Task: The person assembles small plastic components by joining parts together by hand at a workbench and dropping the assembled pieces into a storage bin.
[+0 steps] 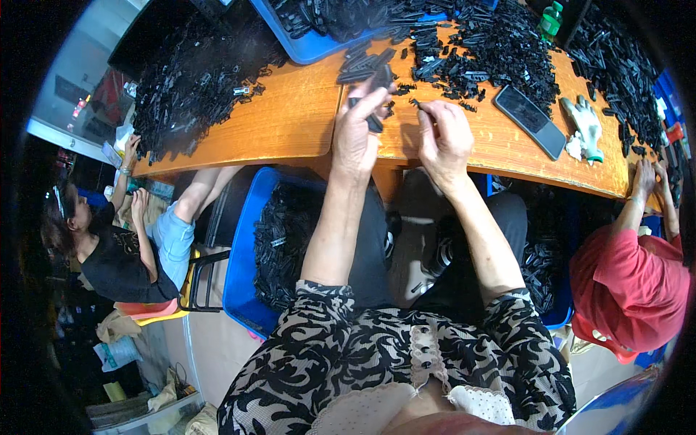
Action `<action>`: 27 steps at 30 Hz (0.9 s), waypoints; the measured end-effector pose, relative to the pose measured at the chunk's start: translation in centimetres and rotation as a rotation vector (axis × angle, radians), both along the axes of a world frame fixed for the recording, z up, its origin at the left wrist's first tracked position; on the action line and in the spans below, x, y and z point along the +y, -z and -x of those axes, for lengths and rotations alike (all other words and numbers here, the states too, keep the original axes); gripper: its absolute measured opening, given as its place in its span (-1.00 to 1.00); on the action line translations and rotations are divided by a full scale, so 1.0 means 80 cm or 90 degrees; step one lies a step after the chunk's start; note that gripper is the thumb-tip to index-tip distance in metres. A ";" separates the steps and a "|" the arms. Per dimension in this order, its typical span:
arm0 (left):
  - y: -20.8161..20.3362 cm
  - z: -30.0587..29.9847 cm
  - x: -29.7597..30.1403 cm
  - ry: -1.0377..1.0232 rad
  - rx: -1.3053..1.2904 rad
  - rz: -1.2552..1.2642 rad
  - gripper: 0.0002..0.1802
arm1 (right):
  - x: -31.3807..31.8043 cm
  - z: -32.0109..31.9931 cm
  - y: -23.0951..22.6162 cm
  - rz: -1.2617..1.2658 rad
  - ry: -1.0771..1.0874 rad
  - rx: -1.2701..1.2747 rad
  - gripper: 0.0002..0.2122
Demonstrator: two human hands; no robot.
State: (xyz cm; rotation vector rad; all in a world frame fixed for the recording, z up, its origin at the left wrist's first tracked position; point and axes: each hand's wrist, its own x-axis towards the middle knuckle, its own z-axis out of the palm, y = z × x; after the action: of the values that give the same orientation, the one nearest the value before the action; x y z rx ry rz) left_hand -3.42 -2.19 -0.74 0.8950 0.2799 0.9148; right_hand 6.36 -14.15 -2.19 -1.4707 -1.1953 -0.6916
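Observation:
My left hand (354,134) is closed around a long, dark plastic piece (382,77), smeared by motion, above the front edge of the wooden table (290,123). To its right, my right hand (446,138) pinches a small black plastic part (415,104) with toothed edges between thumb and fingers. Just beyond the hands lie several long black pieces (362,67) in a loose stack. A large heap of small black parts (493,51) spreads behind my right hand.
A phone (529,119) and a pale glove (584,127) lie to the right. Blue bins (243,254) of black parts flank my legs; another blue tray (301,52) stands at the back. A green bottle (551,20) is far right. People sit at both sides.

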 end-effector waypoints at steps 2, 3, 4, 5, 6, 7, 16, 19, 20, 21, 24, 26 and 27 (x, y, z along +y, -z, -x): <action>-0.008 -0.003 -0.014 0.164 -0.063 0.083 -0.59 | -0.011 0.006 -0.012 -0.031 0.008 -0.009 -0.81; -0.010 -0.004 -0.020 0.171 -0.062 0.085 -0.59 | -0.016 0.015 -0.017 -0.059 -0.008 0.039 -0.81; -0.012 -0.005 -0.027 0.200 -0.072 0.084 -0.60 | -0.019 0.019 -0.022 -0.089 -0.024 0.086 -0.81; -0.013 -0.006 -0.032 0.227 -0.082 0.082 -0.60 | -0.021 0.019 -0.024 -0.087 -0.018 0.087 -0.81; -0.013 -0.007 -0.036 0.259 -0.083 0.081 -0.63 | -0.022 0.018 -0.026 -0.108 -0.010 0.067 -0.81; -0.010 -0.010 -0.040 0.265 -0.081 0.083 -0.63 | -0.024 0.016 -0.029 -0.128 -0.003 0.046 -0.81; -0.005 -0.019 -0.050 0.369 -0.121 0.108 -0.61 | -0.036 0.006 -0.033 -0.072 0.054 -0.073 -0.76; 0.001 -0.015 -0.046 0.347 -0.074 0.052 -0.59 | -0.034 0.007 -0.033 -0.054 0.051 -0.121 -0.75; -0.001 -0.016 -0.045 0.342 -0.067 0.037 -0.61 | -0.036 0.008 -0.035 -0.045 0.055 -0.134 -0.76; -0.002 -0.015 -0.045 0.341 -0.068 0.038 -0.61 | -0.036 0.009 -0.037 -0.037 0.058 -0.147 -0.77; -0.003 -0.012 -0.041 0.315 -0.053 0.023 -0.62 | -0.040 0.012 -0.035 0.030 0.065 -0.166 -0.78; 0.002 -0.011 -0.032 0.291 -0.012 -0.037 -0.64 | -0.039 0.012 -0.036 0.050 0.069 -0.173 -0.76; 0.000 -0.009 -0.032 0.292 -0.013 -0.036 -0.64 | -0.039 0.011 -0.037 0.070 0.075 -0.180 -0.74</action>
State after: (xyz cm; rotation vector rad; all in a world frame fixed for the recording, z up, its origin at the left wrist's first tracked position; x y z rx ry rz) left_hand -2.70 -4.71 -0.78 0.9505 0.0253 0.5079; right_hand 5.48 -17.31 0.74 -1.5811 -1.3863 -0.9523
